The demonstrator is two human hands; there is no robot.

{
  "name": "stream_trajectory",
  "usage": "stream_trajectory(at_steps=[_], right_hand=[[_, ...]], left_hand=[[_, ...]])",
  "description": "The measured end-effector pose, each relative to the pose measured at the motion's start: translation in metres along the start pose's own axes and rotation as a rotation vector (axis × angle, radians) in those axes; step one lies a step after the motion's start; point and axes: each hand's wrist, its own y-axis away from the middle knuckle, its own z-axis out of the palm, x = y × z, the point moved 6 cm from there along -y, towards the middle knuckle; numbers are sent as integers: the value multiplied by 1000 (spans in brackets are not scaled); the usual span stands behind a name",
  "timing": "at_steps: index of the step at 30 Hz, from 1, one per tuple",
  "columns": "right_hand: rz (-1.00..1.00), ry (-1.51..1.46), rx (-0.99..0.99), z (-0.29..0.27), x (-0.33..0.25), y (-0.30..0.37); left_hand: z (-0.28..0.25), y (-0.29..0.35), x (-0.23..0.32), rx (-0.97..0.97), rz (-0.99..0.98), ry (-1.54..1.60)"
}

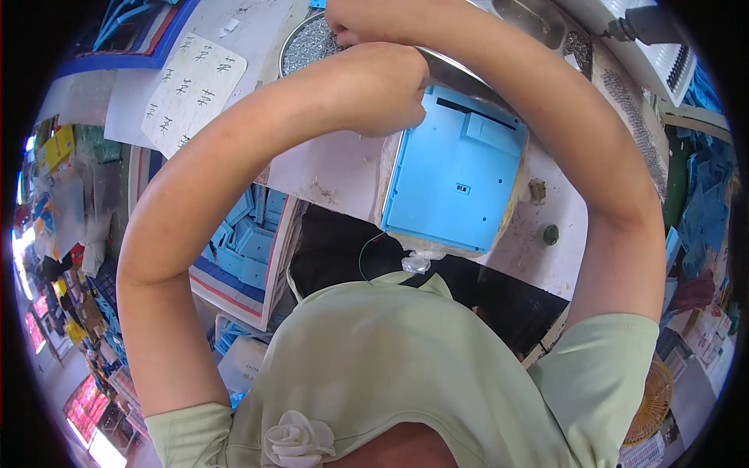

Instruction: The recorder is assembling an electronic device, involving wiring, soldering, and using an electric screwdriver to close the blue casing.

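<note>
A light-blue plastic panel, with a dark slot near its far edge and a few small holes, lies on a pale pad on the table before me. At its far left corner is my left hand, closed in a fist; what its fingers hold, if anything, is hidden. My right arm crosses beyond the panel to a round metal bowl of small silvery screws. Over the bowl's right side my right hand has its fingers curled in, partly cut off by the upper edge. I cannot make out what they pinch.
A white sheet with handwritten marks lies at the far left. Blue parts fill a box below the table's left edge. Two small lumps sit right of the panel. A dark tool is at the far right.
</note>
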Motion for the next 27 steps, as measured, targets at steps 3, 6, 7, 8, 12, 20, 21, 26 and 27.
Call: stream_trajectory(at_steps=[3,6,7,8,12,20,21,26,27], right_hand=[[141,104,123,-11,9,22],[29,87,553,-52,-5,83],[69,-18,615,-61,-9,114],[109,-121,681,-72,-13,147],[498,-496,566,-62,-47,250],[468,-268,278,-33,-106,278],[454,-259,238,-35,-106,273],[303,-144,-57,-41,-109,249],[272,-134,-118,-40,-106,243]], left_hand=[[-1,-5,0,-32,44,0],[-7,8,-15,-33,55,95],[-10,13,-23,-31,62,138],[-18,19,-35,141,59,137],[-7,46,-95,634,10,-166],[14,42,-107,708,-10,-92],[13,42,-108,712,-15,-88],[15,50,-102,722,-78,59],[16,52,-101,709,-90,83]])
